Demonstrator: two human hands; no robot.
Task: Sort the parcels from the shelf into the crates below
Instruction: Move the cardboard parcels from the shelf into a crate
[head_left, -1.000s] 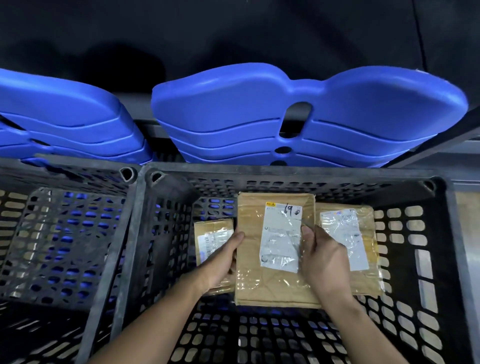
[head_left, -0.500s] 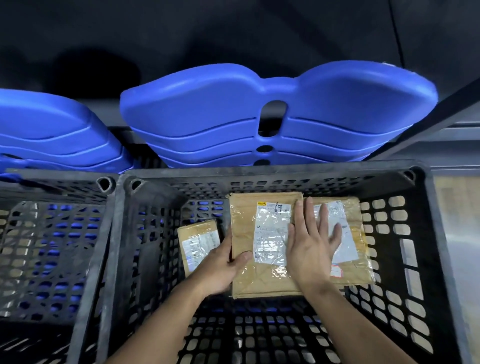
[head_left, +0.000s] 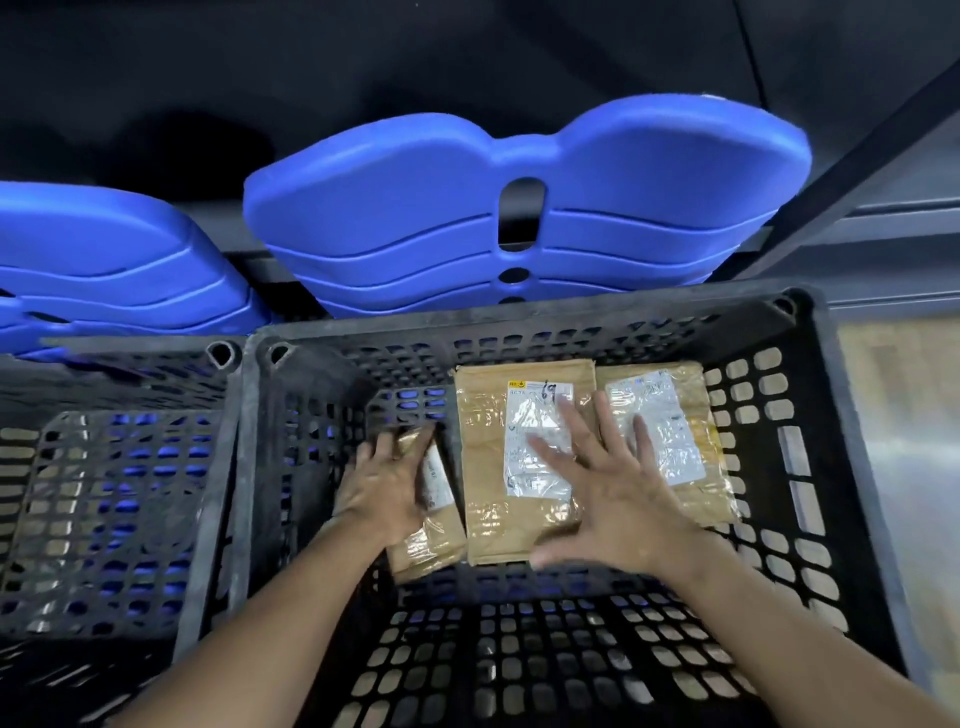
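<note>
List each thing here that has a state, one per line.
Large crate, holds three parcels.
Middle parcel, flat, label up.
Right parcel, flat, label up, beside the middle one.
Small parcel, tilted, under the left hand.
Left hand, on the small parcel; grip blurred.
Right hand, fingers spread, over middle and right parcels.
Blue stack, piled behind the crates.
</note>
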